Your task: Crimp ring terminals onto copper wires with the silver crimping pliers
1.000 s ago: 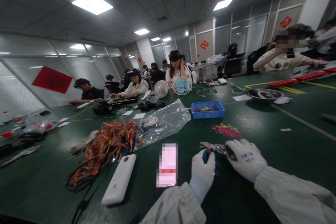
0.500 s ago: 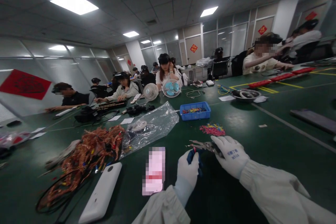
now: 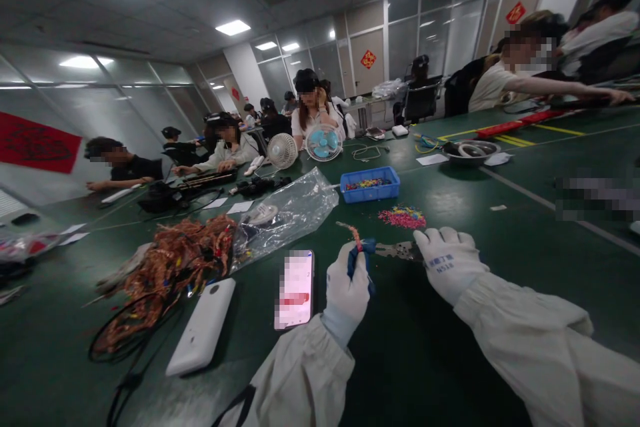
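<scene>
My left hand (image 3: 346,290), in a white glove with dark blue on the finger side, pinches a short wire (image 3: 355,235) with a pinkish-red part and a bare, copper-coloured end pointing up and left. Wire strippers (image 3: 397,251) are gripped in my right hand (image 3: 450,260), which wears a similar glove. Their flat metal jaws point left, close beside my left fingertips; whether they touch anything is unclear. Beyond both hands lies a heap of small pink, yellow and blue bits (image 3: 403,217) on the green table.
A blue bin (image 3: 371,195) of coloured bits stands farther back. To my left are a tangle of copper wires (image 3: 185,257), a clear plastic bag (image 3: 295,210), a phone (image 3: 295,290) and a white power-bank-like block (image 3: 203,327). Two small fans (image 3: 324,143) and several seated people are across the table.
The strippers' jaws have moved from across the wire to the right of my left fingers. The wire's bare end now points more upward. My view has shifted slightly.
</scene>
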`<control>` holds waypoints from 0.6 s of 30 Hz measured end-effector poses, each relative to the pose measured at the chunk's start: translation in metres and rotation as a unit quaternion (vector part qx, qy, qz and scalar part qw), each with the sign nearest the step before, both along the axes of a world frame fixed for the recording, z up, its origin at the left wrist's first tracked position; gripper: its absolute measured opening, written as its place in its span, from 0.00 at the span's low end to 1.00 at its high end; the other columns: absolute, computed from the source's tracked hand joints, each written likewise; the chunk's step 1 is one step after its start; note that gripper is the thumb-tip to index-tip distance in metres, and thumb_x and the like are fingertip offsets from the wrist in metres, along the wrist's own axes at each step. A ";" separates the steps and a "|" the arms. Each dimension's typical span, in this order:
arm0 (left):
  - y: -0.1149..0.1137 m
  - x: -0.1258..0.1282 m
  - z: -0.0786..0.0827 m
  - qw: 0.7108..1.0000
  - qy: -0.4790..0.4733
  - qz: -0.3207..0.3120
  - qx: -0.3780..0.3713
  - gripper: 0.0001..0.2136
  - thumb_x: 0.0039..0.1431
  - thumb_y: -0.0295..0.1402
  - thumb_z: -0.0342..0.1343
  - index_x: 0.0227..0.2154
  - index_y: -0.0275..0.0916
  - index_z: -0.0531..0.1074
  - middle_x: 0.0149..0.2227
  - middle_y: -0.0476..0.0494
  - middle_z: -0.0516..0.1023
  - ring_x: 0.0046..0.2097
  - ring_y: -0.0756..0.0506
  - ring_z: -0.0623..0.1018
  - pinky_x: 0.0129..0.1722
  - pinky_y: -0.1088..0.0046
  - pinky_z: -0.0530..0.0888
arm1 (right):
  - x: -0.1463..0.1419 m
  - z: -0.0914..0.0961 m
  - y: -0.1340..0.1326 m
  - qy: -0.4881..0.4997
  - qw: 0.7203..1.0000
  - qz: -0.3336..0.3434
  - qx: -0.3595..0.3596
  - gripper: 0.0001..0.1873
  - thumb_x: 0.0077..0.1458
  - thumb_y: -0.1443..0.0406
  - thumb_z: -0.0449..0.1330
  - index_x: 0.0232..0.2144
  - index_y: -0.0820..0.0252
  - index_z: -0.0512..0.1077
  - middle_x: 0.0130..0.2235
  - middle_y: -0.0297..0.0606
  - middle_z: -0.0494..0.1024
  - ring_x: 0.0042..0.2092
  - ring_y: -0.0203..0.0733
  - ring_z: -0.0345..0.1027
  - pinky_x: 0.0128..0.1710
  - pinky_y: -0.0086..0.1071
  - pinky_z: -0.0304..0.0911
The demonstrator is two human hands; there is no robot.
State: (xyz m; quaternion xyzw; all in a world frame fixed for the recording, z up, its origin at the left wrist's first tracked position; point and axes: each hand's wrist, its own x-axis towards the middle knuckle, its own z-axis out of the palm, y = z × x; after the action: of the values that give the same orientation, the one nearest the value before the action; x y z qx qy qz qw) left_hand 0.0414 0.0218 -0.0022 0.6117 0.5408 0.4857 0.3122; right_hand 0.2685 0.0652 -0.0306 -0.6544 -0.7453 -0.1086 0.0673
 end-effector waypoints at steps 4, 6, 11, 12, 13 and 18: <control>0.008 -0.002 0.001 0.992 0.123 -0.018 0.025 0.09 0.68 0.35 0.53 0.39 0.41 0.78 0.24 0.50 0.72 0.26 0.47 0.73 0.30 0.73 0.66 | -0.001 -0.008 0.002 -0.012 1.000 -0.001 0.003 0.25 0.57 0.67 0.55 0.57 0.50 0.73 0.55 0.53 0.76 0.54 0.57 0.63 0.48 0.52 0.52; 0.011 -0.004 0.003 0.991 0.129 0.001 0.027 0.10 0.70 0.35 0.51 0.42 0.41 0.78 0.25 0.49 0.74 0.27 0.46 0.74 0.30 0.73 0.66 | 0.002 -0.009 0.002 -0.013 1.000 -0.006 0.005 0.25 0.58 0.66 0.55 0.57 0.50 0.73 0.55 0.54 0.76 0.53 0.59 0.63 0.48 0.54 0.52; 0.010 -0.006 0.006 0.989 0.140 -0.017 0.041 0.14 0.70 0.36 0.50 0.51 0.42 0.78 0.29 0.47 0.77 0.30 0.44 0.78 0.34 0.71 0.72 | 0.007 -0.006 0.006 -0.017 0.999 -0.027 0.013 0.23 0.63 0.61 0.56 0.60 0.53 0.70 0.56 0.53 0.76 0.55 0.57 0.65 0.52 0.55 0.59; 0.009 -0.006 0.006 0.989 0.142 -0.027 0.043 0.14 0.70 0.36 0.51 0.51 0.42 0.78 0.28 0.46 0.77 0.30 0.43 0.78 0.35 0.70 0.72 | 0.007 -0.006 0.009 -0.020 0.999 -0.032 0.011 0.23 0.64 0.58 0.58 0.60 0.54 0.70 0.57 0.50 0.75 0.56 0.55 0.67 0.53 0.55 0.62; 0.009 -0.006 0.006 0.988 0.143 -0.033 0.046 0.14 0.70 0.36 0.51 0.51 0.41 0.79 0.28 0.46 0.77 0.30 0.43 0.78 0.35 0.70 0.73 | 0.006 -0.007 0.013 -0.025 0.999 -0.037 0.006 0.24 0.65 0.55 0.59 0.60 0.54 0.70 0.57 0.48 0.75 0.56 0.53 0.68 0.54 0.54 0.66; 0.006 -0.007 0.007 0.986 0.153 -0.026 0.065 0.17 0.71 0.37 0.47 0.52 0.40 0.77 0.27 0.46 0.77 0.31 0.42 0.80 0.37 0.68 0.75 | 0.013 -0.006 0.032 -0.041 0.997 -0.053 -0.026 0.24 0.64 0.53 0.63 0.57 0.56 0.72 0.58 0.45 0.77 0.54 0.48 0.73 0.52 0.50 0.73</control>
State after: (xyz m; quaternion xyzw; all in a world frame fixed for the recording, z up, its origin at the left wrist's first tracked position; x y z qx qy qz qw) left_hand 0.0346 0.0278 0.0048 0.7117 0.5335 0.4121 0.1973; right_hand 0.2811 0.0976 -0.0365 -0.6897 -0.7141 -0.1190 0.0137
